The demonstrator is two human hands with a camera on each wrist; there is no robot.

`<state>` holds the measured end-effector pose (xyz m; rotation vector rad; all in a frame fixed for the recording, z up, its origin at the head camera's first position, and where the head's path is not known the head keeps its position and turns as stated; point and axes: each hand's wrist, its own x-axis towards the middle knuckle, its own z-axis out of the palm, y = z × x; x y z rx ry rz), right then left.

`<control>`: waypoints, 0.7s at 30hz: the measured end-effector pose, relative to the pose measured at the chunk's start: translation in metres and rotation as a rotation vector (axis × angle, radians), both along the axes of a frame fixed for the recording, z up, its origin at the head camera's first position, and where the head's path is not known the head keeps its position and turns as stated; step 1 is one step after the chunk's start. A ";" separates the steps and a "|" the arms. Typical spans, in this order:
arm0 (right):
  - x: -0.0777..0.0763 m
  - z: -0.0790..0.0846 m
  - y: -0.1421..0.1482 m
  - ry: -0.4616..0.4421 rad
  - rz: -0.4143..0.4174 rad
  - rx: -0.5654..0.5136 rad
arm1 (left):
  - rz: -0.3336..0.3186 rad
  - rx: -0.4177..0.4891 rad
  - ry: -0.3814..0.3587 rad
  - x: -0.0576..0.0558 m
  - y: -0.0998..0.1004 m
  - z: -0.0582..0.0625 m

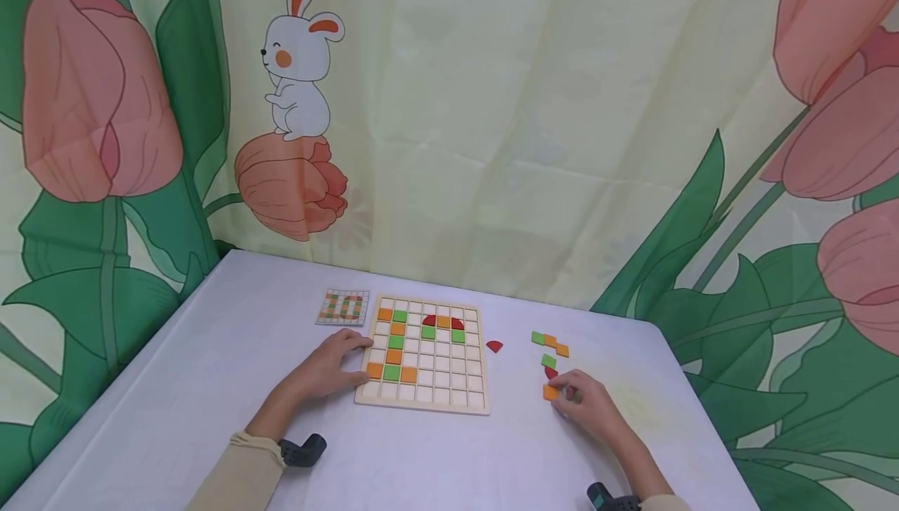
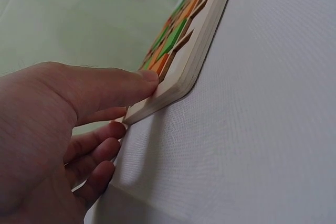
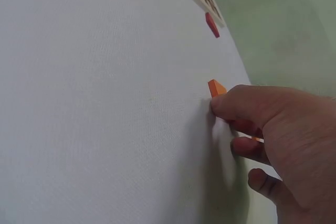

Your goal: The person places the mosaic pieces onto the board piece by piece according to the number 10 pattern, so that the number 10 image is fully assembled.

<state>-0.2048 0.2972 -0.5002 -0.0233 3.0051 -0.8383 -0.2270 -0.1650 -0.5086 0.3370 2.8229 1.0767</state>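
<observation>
My left hand (image 1: 328,363) rests at the left edge of a wooden grid board (image 1: 449,409). In the left wrist view its thumb (image 2: 126,85) lies on the board's rim, and the other fingertips are beside the edge. Orange and green square tiles and two red rounded pieces sit in the board's cells. Right of the board, my right hand (image 1: 586,402) pinches an orange square tile (image 1: 551,392) at the table surface. Just beyond it lie a red piece (image 1: 551,372), partly covered by the fingers, and a green tile (image 1: 548,360).
A small pattern card (image 1: 342,307) lies at the board's upper left. One red wedge (image 1: 495,346) is beside the board's right edge. Farther back on the right are a green tile (image 1: 538,337) and two orange tiles (image 1: 563,350). Behind the white table hangs a printed curtain (image 1: 492,144).
</observation>
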 end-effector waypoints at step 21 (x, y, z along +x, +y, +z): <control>-0.006 0.006 -0.021 0.030 0.048 -0.048 | 0.010 0.001 -0.009 0.000 0.000 -0.002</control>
